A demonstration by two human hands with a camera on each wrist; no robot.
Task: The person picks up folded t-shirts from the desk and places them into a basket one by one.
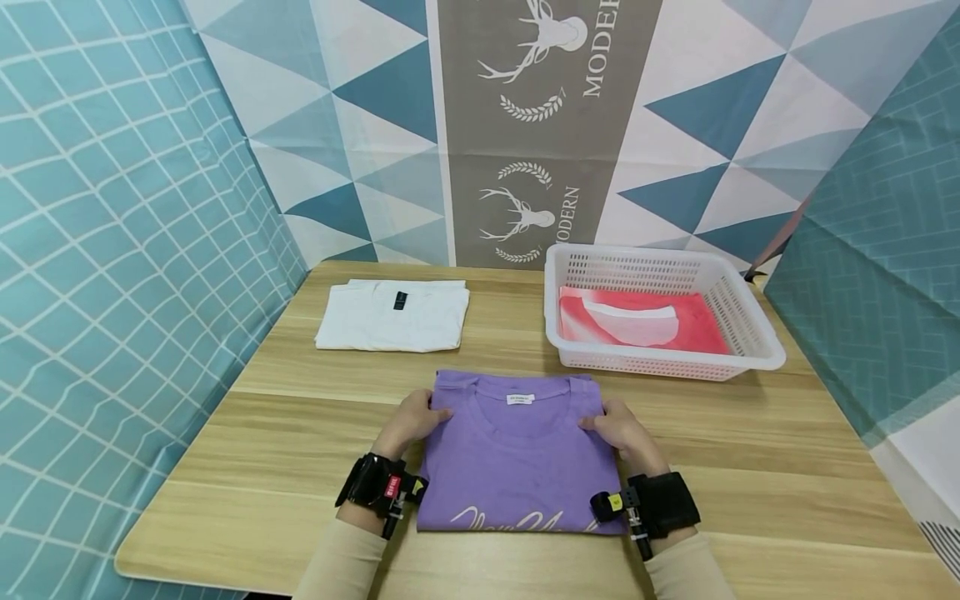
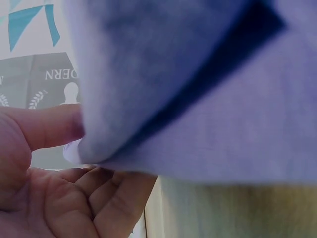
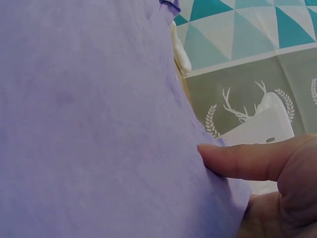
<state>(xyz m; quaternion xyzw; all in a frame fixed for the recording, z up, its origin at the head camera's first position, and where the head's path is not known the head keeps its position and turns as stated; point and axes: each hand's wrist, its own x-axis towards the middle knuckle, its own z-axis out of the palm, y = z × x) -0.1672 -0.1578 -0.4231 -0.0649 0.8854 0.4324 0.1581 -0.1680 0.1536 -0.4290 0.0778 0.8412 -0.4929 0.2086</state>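
A folded purple T-shirt point(image 1: 525, 450), with a small white neck label and pale lettering near its lower edge, lies at the front middle of the table. My left hand point(image 1: 417, 417) pinches its left side between thumb and fingers. On the opposite side, my right hand point(image 1: 618, 427) grips the right edge, thumb on top. In the left wrist view, the thumb point(image 2: 54, 128) presses the purple fabric point(image 2: 237, 124) and the fingers lie beneath it. The right wrist view has the thumb point(image 3: 242, 158) on the cloth, with the other fingers mostly hidden under it.
A folded white T-shirt point(image 1: 390, 321) with a dark label lies at the back left of the wooden table point(image 1: 285, 467). At the back right stands a white plastic basket point(image 1: 667, 360) holding a folded red and white garment point(image 1: 637, 321). A patterned curtain point(image 1: 525, 150) hangs behind.
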